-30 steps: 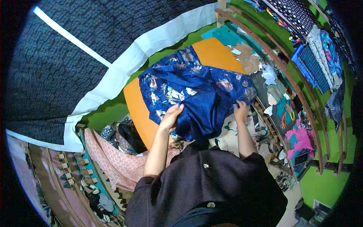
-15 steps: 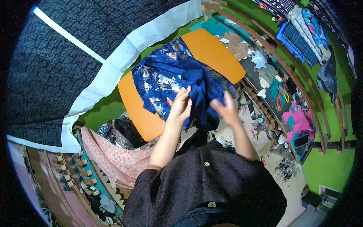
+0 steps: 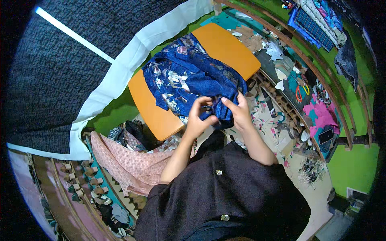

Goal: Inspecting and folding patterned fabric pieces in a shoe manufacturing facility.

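Note:
A dark blue cloth [image 3: 177, 76] with white and pink flowers lies crumpled over an orange-yellow board [image 3: 225, 40], its near edge bunched toward me. My right hand [image 3: 240, 113] grips that bunched near edge, thumb on top and fingers partly hidden by cloth. Beside it, my left hand [image 3: 200, 120] is curved, with thumb and fingers apart and the fingertips touching the cloth. Blue fabric shows through the gap between them.
Left of the board hangs pink patterned cloth [image 3: 124, 160] beside dark printed fabric. Scissors [image 3: 298, 94] with red and yellow handles, fabric scraps and a phone [image 3: 325, 136] lie on the right-hand surface. Curved wooden rails [image 3: 297, 56] run along the right.
My right hand has moved in from the right and taken hold of the cloth's near edge. My left hand has shifted right and lower, along the cloth. The view has tilted slightly.

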Demonstrator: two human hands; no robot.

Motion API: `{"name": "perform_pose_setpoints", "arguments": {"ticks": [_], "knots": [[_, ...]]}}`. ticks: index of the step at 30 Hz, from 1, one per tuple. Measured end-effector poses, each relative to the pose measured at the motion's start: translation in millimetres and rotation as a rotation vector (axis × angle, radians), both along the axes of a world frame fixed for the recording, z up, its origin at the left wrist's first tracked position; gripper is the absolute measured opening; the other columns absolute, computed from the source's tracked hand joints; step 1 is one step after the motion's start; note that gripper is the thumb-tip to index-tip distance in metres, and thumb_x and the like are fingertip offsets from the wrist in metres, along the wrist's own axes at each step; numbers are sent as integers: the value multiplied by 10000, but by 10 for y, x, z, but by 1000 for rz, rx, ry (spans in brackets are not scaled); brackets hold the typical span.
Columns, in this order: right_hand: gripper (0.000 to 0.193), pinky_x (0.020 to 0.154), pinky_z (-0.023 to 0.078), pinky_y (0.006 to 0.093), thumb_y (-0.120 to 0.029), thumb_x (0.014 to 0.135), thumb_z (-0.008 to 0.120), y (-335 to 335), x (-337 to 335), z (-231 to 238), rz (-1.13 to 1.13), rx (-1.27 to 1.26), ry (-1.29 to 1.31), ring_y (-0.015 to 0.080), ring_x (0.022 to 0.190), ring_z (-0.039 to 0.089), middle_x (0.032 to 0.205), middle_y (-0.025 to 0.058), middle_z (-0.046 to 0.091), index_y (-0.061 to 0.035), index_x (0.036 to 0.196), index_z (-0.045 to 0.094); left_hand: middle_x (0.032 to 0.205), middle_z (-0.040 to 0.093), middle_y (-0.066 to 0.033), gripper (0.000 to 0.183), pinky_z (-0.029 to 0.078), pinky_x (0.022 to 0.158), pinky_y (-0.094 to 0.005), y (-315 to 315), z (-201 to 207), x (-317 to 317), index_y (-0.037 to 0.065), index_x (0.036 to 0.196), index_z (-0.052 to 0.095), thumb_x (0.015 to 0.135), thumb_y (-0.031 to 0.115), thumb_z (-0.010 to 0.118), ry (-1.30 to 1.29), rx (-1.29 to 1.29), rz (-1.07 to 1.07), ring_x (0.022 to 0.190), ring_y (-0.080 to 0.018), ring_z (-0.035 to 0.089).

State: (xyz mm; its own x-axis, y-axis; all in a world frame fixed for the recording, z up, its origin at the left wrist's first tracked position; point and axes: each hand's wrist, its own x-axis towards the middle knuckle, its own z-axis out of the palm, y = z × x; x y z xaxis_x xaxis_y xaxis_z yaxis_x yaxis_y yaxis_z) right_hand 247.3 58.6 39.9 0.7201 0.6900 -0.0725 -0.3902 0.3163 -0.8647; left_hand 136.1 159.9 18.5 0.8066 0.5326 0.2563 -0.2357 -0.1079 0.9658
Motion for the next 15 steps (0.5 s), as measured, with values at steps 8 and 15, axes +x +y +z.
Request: {"name": "perform_pose_setpoints", "arguments": {"ticks": [8, 15], "knots": [[261, 835, 403, 262, -45, 824, 519, -17, -194, 17, 90, 37, 20, 109, 923, 513, 1017, 55, 546, 11, 1075, 480, 955, 589, -144, 194, 409, 816, -285, -263, 115, -80, -12, 984, 609, 824, 65, 532, 75, 265, 360, 893, -224, 560], [122, 651, 432, 205, -101, 848, 523, 49, -437, 16, 66, -48, 48, 50, 710, 525, 806, -2, 587, -6, 891, 587, 829, 619, -53, 224, 427, 696, -221, -342, 49, -435, -64, 923, 609, 844, 137, 551, 115, -160, 617, 750, -94, 535]]}}
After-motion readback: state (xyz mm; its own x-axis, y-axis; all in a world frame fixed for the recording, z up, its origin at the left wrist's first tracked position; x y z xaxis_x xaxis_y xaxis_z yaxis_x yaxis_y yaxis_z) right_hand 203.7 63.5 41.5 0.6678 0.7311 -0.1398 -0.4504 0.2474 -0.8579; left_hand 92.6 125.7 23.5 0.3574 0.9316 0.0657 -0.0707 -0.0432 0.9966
